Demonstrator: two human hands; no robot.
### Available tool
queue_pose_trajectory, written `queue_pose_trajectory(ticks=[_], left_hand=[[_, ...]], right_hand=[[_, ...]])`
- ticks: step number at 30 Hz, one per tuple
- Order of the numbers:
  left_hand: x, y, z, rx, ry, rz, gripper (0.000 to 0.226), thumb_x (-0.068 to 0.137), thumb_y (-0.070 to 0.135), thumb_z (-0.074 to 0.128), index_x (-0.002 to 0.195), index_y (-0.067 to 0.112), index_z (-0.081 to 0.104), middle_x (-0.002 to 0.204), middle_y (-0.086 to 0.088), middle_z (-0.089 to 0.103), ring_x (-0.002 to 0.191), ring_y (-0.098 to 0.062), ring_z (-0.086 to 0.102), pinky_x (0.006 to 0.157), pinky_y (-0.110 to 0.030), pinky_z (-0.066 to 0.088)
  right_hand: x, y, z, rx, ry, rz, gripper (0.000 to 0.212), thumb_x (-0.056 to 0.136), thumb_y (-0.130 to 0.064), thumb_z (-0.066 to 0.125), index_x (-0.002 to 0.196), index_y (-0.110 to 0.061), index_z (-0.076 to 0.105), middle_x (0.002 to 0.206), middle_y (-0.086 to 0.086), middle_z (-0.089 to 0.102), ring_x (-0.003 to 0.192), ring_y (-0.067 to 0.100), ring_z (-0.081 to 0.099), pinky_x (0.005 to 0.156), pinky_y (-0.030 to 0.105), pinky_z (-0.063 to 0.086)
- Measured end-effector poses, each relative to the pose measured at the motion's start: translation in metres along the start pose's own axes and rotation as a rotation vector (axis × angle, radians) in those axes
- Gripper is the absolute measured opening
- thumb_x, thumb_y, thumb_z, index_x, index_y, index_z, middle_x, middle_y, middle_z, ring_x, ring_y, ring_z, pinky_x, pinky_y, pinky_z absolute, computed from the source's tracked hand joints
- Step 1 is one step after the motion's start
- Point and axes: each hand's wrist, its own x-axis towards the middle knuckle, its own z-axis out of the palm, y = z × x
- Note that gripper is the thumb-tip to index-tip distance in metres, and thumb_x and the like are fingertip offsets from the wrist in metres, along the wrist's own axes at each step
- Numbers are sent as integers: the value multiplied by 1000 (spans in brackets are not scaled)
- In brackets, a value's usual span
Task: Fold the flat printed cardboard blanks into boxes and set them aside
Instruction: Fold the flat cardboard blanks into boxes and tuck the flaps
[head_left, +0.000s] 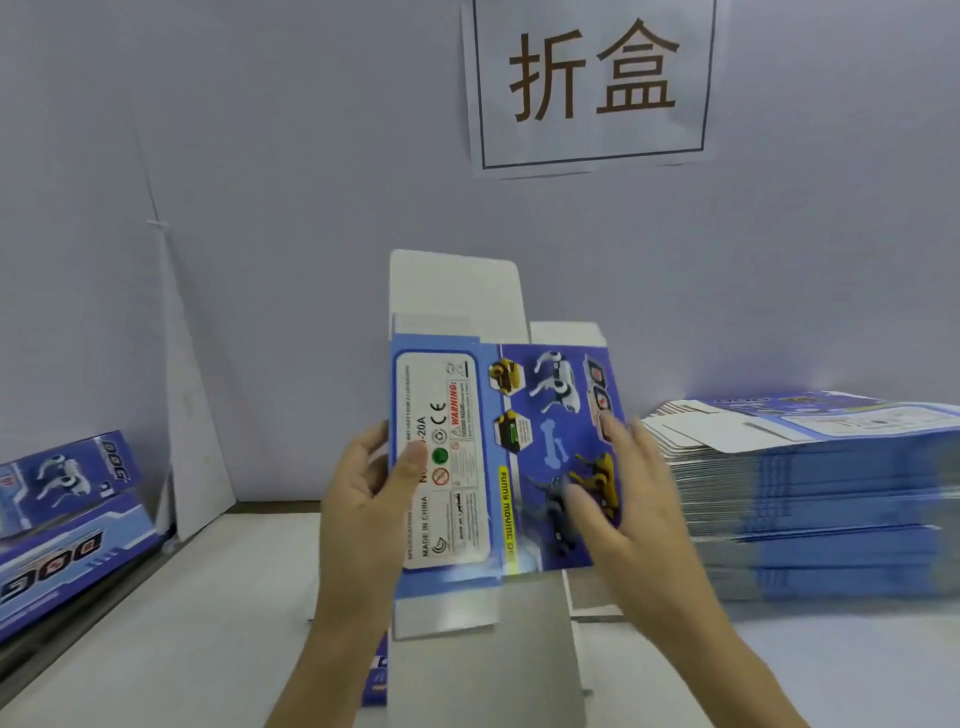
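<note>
Blank: flat printed cardboard blank (467, 441), held upright in the air above the table (208, 623), centre of view
Blank, print: blue side faces the camera; label panel on the left half with "MADE IN CHINA", a CE mark and a warning box; robot dog pictures and a bone on the right half
Blank, flaps: plain white flaps stick up past the top edge and hang below the bottom edge
Left hand: left hand (369, 499) grips the blank's left edge, thumb pressed on the front of the label panel, fingers wrapped behind
Right hand: right hand (623, 499) blurred; fingers spread and fairly straight, laid on the front of the right panel over the dog pictures; no pinch seen
Stack: tall stack of blanks (805, 493) on the table at the right, just beyond the right hand, top sheets showing white flaps
Folded boxes: two folded boxes (67, 509) at the far left edge, one above the other, "DOG" lettering visible
Wall: pale wall (311, 156) behind the table, sign (592, 83) taped high with two large dark characters in a thin frame
Corner: white board (197, 415) leaning in the left corner, beside the folded boxes
</note>
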Motion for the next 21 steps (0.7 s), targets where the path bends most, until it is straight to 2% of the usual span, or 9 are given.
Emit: queue_pose_trajectory(ticks=[1, 3, 5, 7, 9, 11, 16, 19, 21], left_hand=[[2, -1, -2, -20, 5, -1, 25, 82, 35, 63, 105, 41, 56, 90, 14, 75, 75, -12, 73, 49, -23, 55], [3, -7, -2, 53, -29, 39, 36, 82, 32, 67, 112, 46, 50, 98, 11, 73, 79, -6, 72, 49, -20, 54], [0, -15, 3, 345, -143, 114, 69, 76, 39, 75, 130, 50, 33, 118, 16, 59, 93, 4, 65, 57, -11, 51], [-6, -23, 8, 658, -282, 123, 120, 55, 66, 75, 146, 50, -2, 136, 21, 27, 113, 11, 40, 78, -9, 48], [-9, -28, 12, 829, -370, 89, 142, 37, 84, 63, 142, 48, -25, 141, 29, 1, 129, 2, 22, 95, -23, 45], [-9, -32, 13, 878, -397, 78, 145, 35, 88, 61, 141, 46, -29, 139, 30, -3, 130, 1, 19, 98, -24, 43], [-8, -36, 11, 792, -375, 79, 136, 65, 46, 84, 143, 42, -27, 118, 23, 13, 110, 14, 31, 59, 4, 37], [-9, -37, 11, 668, -408, 95, 131, 68, 27, 84, 142, 50, -21, 118, 28, 15, 111, 30, 20, 62, 6, 38], [-10, -32, 11, 552, -461, 76, 127, 66, 19, 82, 136, 58, -16, 130, 28, 20, 119, 24, 25, 70, 3, 43]], right_hand=[[3, 3, -4, 37, 50, 54, 64, 94, -28, 61, 150, -32, 29, 153, -7, 36, 140, 9, 35, 113, 32, 34], [8, 5, -13, 314, 57, 212, 49, 94, -22, 62, 139, -28, 42, 127, -4, 64, 107, 10, 66, 83, 36, 58], [11, 11, -19, 448, 40, 243, 21, 95, -15, 60, 114, -20, 57, 96, -7, 76, 85, 11, 73, 55, 26, 58], [10, 12, -21, 482, 64, 179, 13, 95, -13, 58, 103, -24, 60, 91, -10, 76, 83, 10, 73, 50, 21, 55], [10, 11, -20, 519, 98, 130, 15, 95, -12, 57, 100, -26, 60, 94, -9, 75, 85, 11, 73, 52, 21, 55], [10, 11, -18, 543, 131, 115, 16, 96, -12, 56, 101, -27, 59, 96, -6, 75, 87, 13, 73, 52, 22, 56], [10, 10, -13, 485, 151, 70, 29, 98, -8, 52, 113, -32, 55, 101, -8, 73, 89, 9, 72, 56, 21, 57], [7, 10, -12, 196, 168, -36, 44, 100, -18, 50, 135, -42, 38, 99, -32, 65, 89, -9, 64, 61, 14, 53], [5, 7, -12, 120, 166, -58, 51, 99, -26, 50, 135, -56, 28, 96, -35, 61, 86, -14, 61, 57, 10, 50]])
